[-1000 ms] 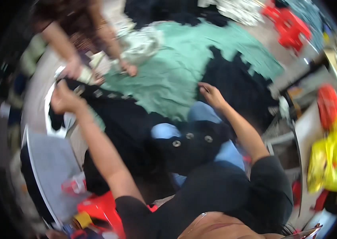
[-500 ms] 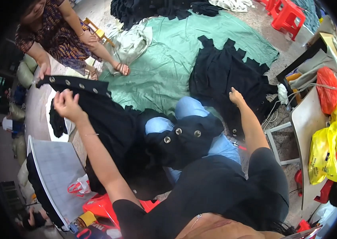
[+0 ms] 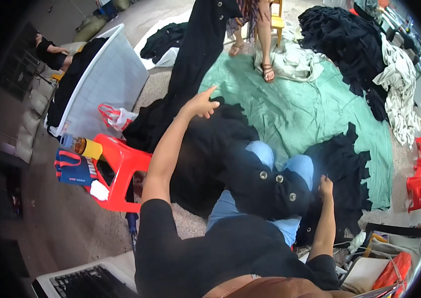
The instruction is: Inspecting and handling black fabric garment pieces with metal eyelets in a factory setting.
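My left hand (image 3: 203, 103) reaches forward with its fingers apart and holds nothing. It hovers over the black cloth heap (image 3: 190, 154) beside my left leg, close to a long black cloth panel (image 3: 190, 54) with metal eyelets. That panel stretches up toward another person. My right hand (image 3: 326, 186) is closed beside my right knee, above dark cloth pieces (image 3: 339, 161) with notched edges. Whatever it pinches is too small to make out. Across my lap lies a black cloth (image 3: 255, 193) with several silvery eyelets.
A green sheet (image 3: 290, 114) covers the floor ahead. Another person's foot (image 3: 268, 73) rests on it. Beyond are a black cloth heap (image 3: 339, 42) and pale cloth (image 3: 399, 74). At left stand a red stool (image 3: 121, 164) with a bottle (image 3: 84, 146) and a whitish bin (image 3: 111, 74).
The view has turned left, bringing the red stool and bin further in. My left hand's fingers have stretched out; my right hand stays closed. The other person now appears at the top middle.
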`<state>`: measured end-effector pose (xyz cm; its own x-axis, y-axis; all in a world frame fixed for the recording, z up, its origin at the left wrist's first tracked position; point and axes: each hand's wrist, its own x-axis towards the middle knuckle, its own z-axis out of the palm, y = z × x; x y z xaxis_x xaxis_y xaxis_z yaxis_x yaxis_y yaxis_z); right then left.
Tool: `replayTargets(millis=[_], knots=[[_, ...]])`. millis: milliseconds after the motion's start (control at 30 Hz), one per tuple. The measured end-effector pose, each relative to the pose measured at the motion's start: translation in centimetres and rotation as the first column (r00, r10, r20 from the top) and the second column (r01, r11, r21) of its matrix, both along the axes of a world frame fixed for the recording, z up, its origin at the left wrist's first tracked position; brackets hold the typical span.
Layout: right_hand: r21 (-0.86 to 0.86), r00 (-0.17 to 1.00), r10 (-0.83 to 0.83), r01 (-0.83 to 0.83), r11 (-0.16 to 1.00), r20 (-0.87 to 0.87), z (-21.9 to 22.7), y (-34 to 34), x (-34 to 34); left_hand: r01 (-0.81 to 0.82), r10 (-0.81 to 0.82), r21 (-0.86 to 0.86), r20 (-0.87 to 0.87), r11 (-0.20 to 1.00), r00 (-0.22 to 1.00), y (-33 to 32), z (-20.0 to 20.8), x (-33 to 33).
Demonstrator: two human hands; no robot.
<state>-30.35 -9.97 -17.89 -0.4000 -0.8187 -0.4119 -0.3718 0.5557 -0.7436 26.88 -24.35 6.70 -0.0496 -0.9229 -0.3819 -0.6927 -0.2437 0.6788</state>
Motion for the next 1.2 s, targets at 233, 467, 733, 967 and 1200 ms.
replayTargets(millis=[233, 467, 733, 967, 1200], knots=[[-0.492, 0.995, 0.094, -0.072, 0.867, 0.02, 10.7, -3.2, 6.4, 0.247, -0.357, -0.431, -0.194, 0.868, 0.914, -11.7, 6.8, -13.4], [-0.665, 0.906, -0.15, -0.17, 0.728, -0.396, 7.8, 5.3, 6.5, 0.44, -0.736, -0.829, -0.529, 0.344, -0.423, 11.5, 17.9, -25.3], [-0.326, 0.944, -0.224, 0.297, 0.898, 0.244, 8.4, 7.9, 3.0, 0.294, -0.487, -0.945, -0.327, 0.145, -0.81, 17.2, 19.5, -26.7], [-0.102, 0.908, -0.276, 0.322, 0.941, 0.315, 4.6, 1.7, 0.4, 0.211, -0.616, -0.93, -0.359, 0.301, -0.701, 20.3, 18.8, -29.1], [0.125, 0.948, -0.289, 0.306, 0.944, -0.136, -5.2, 1.6, -5.9, 0.304, -0.643, -0.64, -0.759, 0.706, -0.102, 22.2, 13.7, -25.9]])
